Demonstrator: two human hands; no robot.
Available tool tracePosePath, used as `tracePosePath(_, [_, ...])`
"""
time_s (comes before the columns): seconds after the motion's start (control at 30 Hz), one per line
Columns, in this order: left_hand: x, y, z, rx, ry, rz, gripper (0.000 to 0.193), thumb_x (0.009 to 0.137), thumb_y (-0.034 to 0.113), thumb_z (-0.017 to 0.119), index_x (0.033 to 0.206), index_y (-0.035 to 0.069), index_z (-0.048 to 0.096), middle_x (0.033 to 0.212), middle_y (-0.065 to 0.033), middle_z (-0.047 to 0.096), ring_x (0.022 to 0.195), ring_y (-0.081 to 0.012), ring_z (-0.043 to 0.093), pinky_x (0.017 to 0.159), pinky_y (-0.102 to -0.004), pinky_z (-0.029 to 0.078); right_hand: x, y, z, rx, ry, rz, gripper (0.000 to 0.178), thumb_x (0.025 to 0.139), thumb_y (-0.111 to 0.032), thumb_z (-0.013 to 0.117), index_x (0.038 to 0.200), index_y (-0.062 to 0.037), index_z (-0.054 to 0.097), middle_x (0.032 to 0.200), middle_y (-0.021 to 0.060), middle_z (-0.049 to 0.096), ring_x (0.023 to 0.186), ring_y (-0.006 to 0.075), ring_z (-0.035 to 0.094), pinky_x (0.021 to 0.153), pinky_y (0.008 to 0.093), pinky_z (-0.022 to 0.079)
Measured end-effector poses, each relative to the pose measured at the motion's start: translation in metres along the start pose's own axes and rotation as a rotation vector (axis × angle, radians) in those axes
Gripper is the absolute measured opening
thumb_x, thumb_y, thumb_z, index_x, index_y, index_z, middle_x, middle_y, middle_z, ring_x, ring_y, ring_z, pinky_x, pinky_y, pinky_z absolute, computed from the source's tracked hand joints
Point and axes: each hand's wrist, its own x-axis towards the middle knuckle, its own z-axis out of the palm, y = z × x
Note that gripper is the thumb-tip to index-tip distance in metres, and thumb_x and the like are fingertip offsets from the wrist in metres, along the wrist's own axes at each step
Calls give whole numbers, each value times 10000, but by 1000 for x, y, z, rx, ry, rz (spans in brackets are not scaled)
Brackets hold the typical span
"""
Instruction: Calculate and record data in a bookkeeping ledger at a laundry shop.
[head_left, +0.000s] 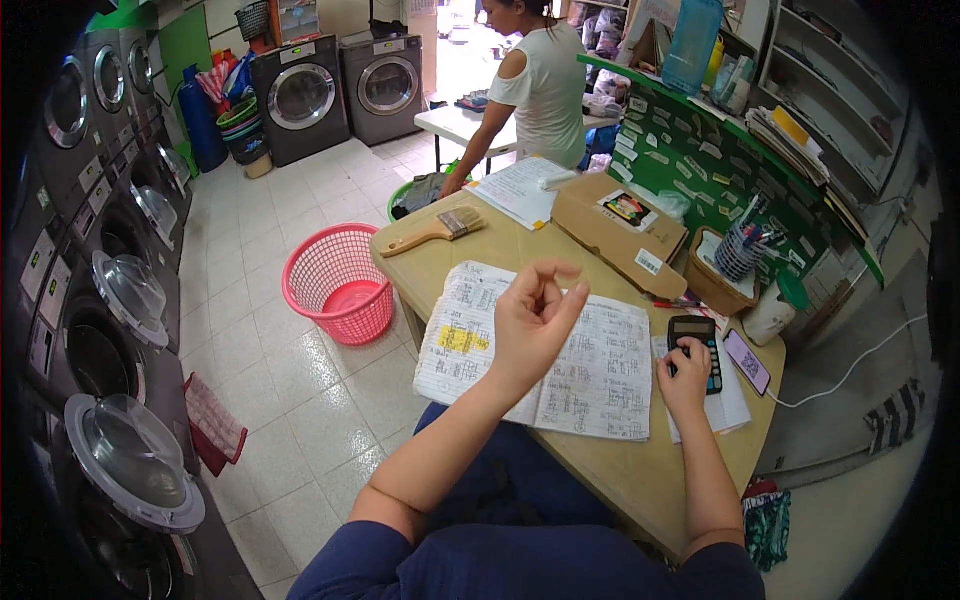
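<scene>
My left hand [540, 325] is raised over an open notebook [600, 390], palm up, with the fingers loosely curled and the thumb apart. Nothing shows in it. Handwriting fills both notebook pages, and a yellow highlighted patch marks the left one. My right hand [685, 375] rests on a black calculator [693, 328], fingers bent over its keys without wrapping round it. Under the calculator lies a sheet of white paper [735, 405]. A phone [747, 362] with a square code on its screen sits just right of the calculator, close to a white cable.
On the table [585, 465] are a wooden brush [435, 230], a cardboard box [620, 225], written sheets [520, 190] and a pen holder [740, 250]. A pink basket [340, 285] stands left. Washing machines [105, 300] line the left wall. Another person [545, 90] reaches into a green basket of clothes beyond.
</scene>
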Motion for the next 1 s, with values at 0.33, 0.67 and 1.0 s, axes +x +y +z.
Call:
tracePosePath(0.33, [-50,46,61,78,-352,1238,552,775,53,784,1199,391,685,643,63,420,487,-88,427,403,-253,300,2,-1,2,-2,17,-17,144,759,-137,778,748,-54,661,1156,124,579,1135,348,510,975,483,390])
tracePosePath(0.67, [-53,-4,58,367,-459,805,536,822,83,728,1321,254,631,624,3,443,491,-195,500,445,-333,443,2,4,4,-11,15,-16,138,746,-146,783,751,-65,672,1164,114,588,1136,349,510,977,483,394])
tracePosePath(1.0, [-77,-93,39,668,-684,-121,827,920,84,576,1610,167,127,677,-183,642,643,-408,639,620,-511,511,4,-9,-3,-26,43,-41,146,737,-86,794,747,-36,657,1124,133,590,1091,344,531,934,443,428])
